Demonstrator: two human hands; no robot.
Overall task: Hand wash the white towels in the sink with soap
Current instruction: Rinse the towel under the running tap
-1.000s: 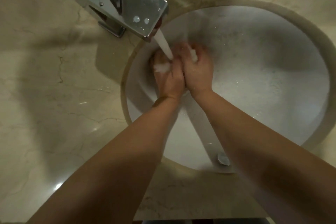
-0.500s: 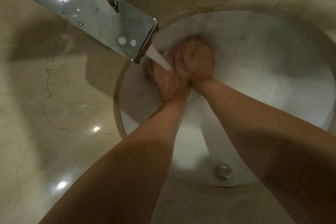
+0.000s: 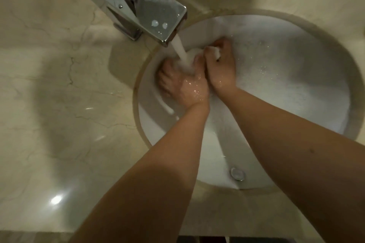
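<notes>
Nearest you, both forearms reach over the front edge of the desk (image 3: 49, 124) and into the sink (image 3: 296, 104), crossing above the drain (image 3: 237, 173).

Further in, your left hand (image 3: 185, 87) sits directly under the stream (image 3: 182, 55), fingers (image 3: 164, 77) curled down round a bunched part of the towel (image 3: 194, 53). It is wet and glistening, and most of the cloth it holds is hidden beneath it.

Just beside it, touching at the knuckles, your right hand (image 3: 222, 69) is clenched on another fold, with a white tuft showing between thumb and forefinger. So the towel is in the far-left part of the basin, gathered between your two hands below the tap (image 3: 138, 4). How much of it there is, you cannot tell from here.

This looks like the scrubbing or rinsing stage, and suds speckle the bowl to the right. To do it well:

- Keep one hand as the anchor and rub the other fold against it in short strokes.
- Work a fresh section through your grip often, so the hidden middle gets washed too.
- Hold the cloth low in the bowl; the stream strikes your left hand and will likely splash onto the desk if you lift.
- Squeeze rather than twist hard, since wet cloth slips when wrung loosely.
</notes>
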